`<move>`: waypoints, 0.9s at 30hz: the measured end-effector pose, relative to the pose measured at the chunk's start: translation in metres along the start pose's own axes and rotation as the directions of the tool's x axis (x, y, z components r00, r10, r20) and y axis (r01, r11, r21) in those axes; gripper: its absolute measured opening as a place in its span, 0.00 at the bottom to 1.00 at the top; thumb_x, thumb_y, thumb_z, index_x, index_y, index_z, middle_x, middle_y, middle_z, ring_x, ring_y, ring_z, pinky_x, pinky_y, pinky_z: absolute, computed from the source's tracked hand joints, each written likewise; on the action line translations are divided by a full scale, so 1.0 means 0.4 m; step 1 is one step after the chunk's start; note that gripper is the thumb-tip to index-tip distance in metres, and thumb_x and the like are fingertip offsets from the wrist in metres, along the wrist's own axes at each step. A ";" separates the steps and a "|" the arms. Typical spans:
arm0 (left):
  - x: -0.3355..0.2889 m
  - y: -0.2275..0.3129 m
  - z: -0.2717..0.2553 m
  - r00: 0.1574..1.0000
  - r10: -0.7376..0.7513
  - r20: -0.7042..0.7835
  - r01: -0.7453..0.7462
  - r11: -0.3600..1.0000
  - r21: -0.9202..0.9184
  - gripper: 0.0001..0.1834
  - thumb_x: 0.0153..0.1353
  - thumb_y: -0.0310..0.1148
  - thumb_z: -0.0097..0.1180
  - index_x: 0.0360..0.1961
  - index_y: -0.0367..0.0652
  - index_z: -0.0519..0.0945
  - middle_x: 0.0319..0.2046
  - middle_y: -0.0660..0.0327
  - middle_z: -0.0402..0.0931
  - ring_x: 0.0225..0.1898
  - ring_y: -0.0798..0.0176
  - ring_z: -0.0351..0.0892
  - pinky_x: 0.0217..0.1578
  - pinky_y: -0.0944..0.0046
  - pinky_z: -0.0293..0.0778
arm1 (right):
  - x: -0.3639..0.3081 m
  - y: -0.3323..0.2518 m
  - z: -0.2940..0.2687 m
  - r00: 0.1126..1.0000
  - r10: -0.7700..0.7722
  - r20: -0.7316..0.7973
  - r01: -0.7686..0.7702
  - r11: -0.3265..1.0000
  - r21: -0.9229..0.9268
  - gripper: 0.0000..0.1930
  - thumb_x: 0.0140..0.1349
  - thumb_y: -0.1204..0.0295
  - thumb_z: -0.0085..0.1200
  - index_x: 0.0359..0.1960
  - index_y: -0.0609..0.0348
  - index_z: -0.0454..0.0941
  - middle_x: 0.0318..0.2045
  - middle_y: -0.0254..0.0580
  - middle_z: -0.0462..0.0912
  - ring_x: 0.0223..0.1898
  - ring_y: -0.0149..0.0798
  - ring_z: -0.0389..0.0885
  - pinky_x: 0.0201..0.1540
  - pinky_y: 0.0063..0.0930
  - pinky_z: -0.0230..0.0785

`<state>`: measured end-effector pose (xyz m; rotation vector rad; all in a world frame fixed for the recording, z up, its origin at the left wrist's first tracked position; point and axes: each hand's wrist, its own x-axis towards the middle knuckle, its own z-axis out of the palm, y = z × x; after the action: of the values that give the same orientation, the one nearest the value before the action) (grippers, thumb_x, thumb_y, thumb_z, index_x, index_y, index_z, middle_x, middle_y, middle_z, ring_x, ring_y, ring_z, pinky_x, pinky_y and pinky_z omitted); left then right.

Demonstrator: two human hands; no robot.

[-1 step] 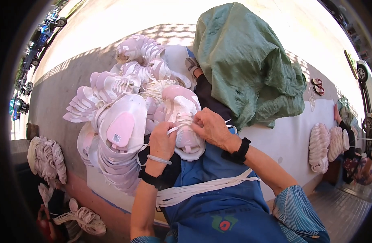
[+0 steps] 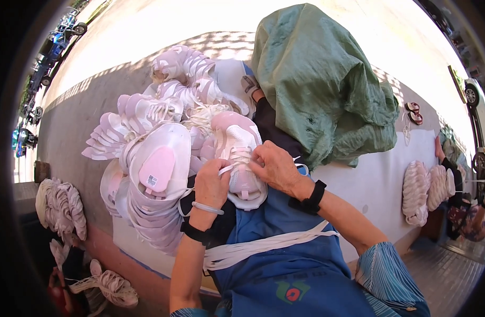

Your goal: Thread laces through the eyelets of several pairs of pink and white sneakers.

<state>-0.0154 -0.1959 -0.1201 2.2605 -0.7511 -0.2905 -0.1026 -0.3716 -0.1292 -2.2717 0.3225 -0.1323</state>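
A pink and white shoe upper (image 2: 233, 132) lies over my lap, its toe pointing away from me and its lacing partly threaded. My left hand (image 2: 212, 182) is closed in a pinch on a white shoelace (image 2: 226, 169) at the left side of the opening. On the other side, my right hand (image 2: 276, 165) has thumb and fingers pinched at the eyelet edge, on the lacing; its fingertips partly cover the spot. A loop of lace shows beyond the right hand. Across my blue apron (image 2: 290, 267) lies a bundle of white laces (image 2: 263, 250).
Stacks of pink and white uppers (image 2: 152, 216) lie close on my left, with more beyond. A green woven sack (image 2: 316, 84) bulges ahead to the right. More uppers (image 2: 415, 193) lie at far right beside another person (image 2: 472, 216). Sandals (image 2: 414, 113) rest on the ground.
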 end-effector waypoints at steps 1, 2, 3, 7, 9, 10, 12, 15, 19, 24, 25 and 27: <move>0.002 0.002 0.000 1.000 0.012 0.007 -0.012 1.000 0.005 0.07 0.55 0.30 0.59 0.33 0.39 0.80 0.31 0.49 0.79 0.34 0.45 0.79 0.36 0.53 0.73 | -0.003 -0.005 -0.001 1.000 -0.016 -0.001 0.016 1.000 0.018 0.08 0.55 0.68 0.55 0.30 0.60 0.77 0.30 0.47 0.75 0.32 0.50 0.78 0.36 0.41 0.71; 0.005 0.003 0.000 1.000 0.024 0.015 -0.024 1.000 0.010 0.06 0.55 0.30 0.59 0.33 0.39 0.80 0.31 0.50 0.79 0.34 0.45 0.79 0.36 0.53 0.73 | -0.005 -0.010 -0.002 0.999 -0.032 -0.002 0.032 0.999 0.036 0.08 0.55 0.68 0.55 0.31 0.59 0.76 0.32 0.47 0.75 0.33 0.53 0.79 0.36 0.45 0.72; 0.006 0.002 0.002 1.000 0.022 0.014 -0.023 1.000 0.010 0.06 0.55 0.30 0.59 0.33 0.39 0.80 0.31 0.50 0.79 0.34 0.45 0.79 0.36 0.53 0.73 | -0.007 -0.018 0.000 0.999 -0.033 -0.001 0.033 0.999 0.036 0.08 0.55 0.68 0.55 0.31 0.59 0.76 0.32 0.47 0.75 0.33 0.53 0.79 0.36 0.45 0.72; 0.012 0.012 0.007 0.999 0.050 0.010 -0.050 0.997 0.052 0.07 0.55 0.31 0.59 0.32 0.38 0.81 0.31 0.49 0.79 0.34 0.45 0.79 0.36 0.54 0.74 | -0.005 -0.038 0.014 0.996 -0.088 0.004 0.088 0.980 -0.178 0.08 0.55 0.69 0.56 0.30 0.61 0.75 0.33 0.47 0.74 0.30 0.53 0.80 0.33 0.44 0.74; 0.014 0.022 0.009 0.999 0.040 0.032 -0.042 0.997 0.069 0.07 0.56 0.31 0.59 0.32 0.38 0.80 0.31 0.49 0.79 0.34 0.45 0.79 0.36 0.53 0.74 | -0.003 -0.045 0.023 0.995 -0.091 0.037 0.097 0.970 -0.225 0.08 0.56 0.70 0.56 0.29 0.62 0.74 0.33 0.48 0.73 0.29 0.53 0.80 0.32 0.44 0.74; 0.014 0.024 0.012 0.998 0.046 0.038 -0.050 0.993 0.110 0.07 0.57 0.31 0.57 0.33 0.39 0.79 0.31 0.49 0.78 0.34 0.44 0.78 0.36 0.52 0.73 | 0.000 -0.048 0.027 0.994 -0.088 0.060 0.101 0.960 -0.259 0.08 0.57 0.70 0.54 0.28 0.63 0.74 0.32 0.51 0.74 0.29 0.54 0.80 0.33 0.45 0.74; 0.011 0.022 0.021 0.998 0.044 0.051 -0.051 0.987 0.151 0.06 0.58 0.30 0.56 0.33 0.39 0.78 0.32 0.49 0.77 0.34 0.43 0.78 0.36 0.50 0.73 | 0.004 -0.035 0.038 0.993 -0.078 0.090 0.101 0.952 -0.289 0.09 0.58 0.70 0.51 0.28 0.65 0.74 0.31 0.54 0.75 0.28 0.56 0.80 0.34 0.46 0.74; 0.009 0.020 0.037 0.995 0.047 0.086 -0.062 0.981 0.184 0.06 0.59 0.29 0.53 0.35 0.39 0.74 0.33 0.48 0.75 0.36 0.40 0.76 0.36 0.47 0.72 | 0.030 0.012 0.038 0.992 -0.008 0.126 0.010 1.000 -0.017 0.11 0.60 0.69 0.47 0.28 0.67 0.74 0.29 0.60 0.77 0.29 0.60 0.79 0.36 0.48 0.73; 0.019 -0.004 0.044 0.996 0.002 0.090 -0.018 0.984 0.178 0.07 0.61 0.29 0.51 0.36 0.36 0.73 0.34 0.43 0.74 0.38 0.39 0.75 0.37 0.47 0.71 | 0.025 -0.009 0.022 0.974 -0.018 0.225 0.040 0.995 -0.096 0.12 0.59 0.68 0.49 0.29 0.69 0.73 0.28 0.63 0.78 0.31 0.60 0.81 0.35 0.47 0.75; 0.068 -0.021 -0.017 0.898 -0.174 0.405 0.219 0.974 -0.067 0.14 0.63 0.33 0.47 0.39 0.30 0.74 0.34 0.38 0.76 0.40 0.36 0.75 0.43 0.48 0.69 | 0.002 -0.027 0.018 0.990 0.063 0.125 -0.009 0.921 -0.389 0.12 0.53 0.74 0.55 0.37 0.68 0.71 0.32 0.57 0.80 0.31 0.54 0.84 0.33 0.43 0.78; 0.075 -0.030 -0.023 0.841 -0.230 0.490 0.316 0.944 -0.099 0.15 0.63 0.34 0.47 0.39 0.29 0.75 0.35 0.38 0.77 0.40 0.38 0.76 0.43 0.50 0.70 | 0.005 -0.018 0.018 0.989 0.091 0.116 -0.037 0.914 -0.404 0.11 0.53 0.74 0.55 0.36 0.68 0.71 0.32 0.57 0.80 0.32 0.55 0.84 0.33 0.43 0.78; 0.077 -0.049 -0.013 0.823 -0.258 0.507 0.374 0.917 -0.141 0.16 0.62 0.35 0.47 0.38 0.29 0.76 0.35 0.39 0.78 0.40 0.41 0.77 0.43 0.53 0.70 | 0.013 -0.002 0.010 0.984 0.098 0.151 -0.037 0.930 -0.365 0.11 0.54 0.74 0.54 0.35 0.68 0.71 0.31 0.59 0.81 0.32 0.58 0.83 0.35 0.45 0.77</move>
<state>0.0200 -0.2001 -0.1300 2.0910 -0.5325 -1.0802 -0.0966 -0.3696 -0.1313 -2.6112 0.3594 0.1686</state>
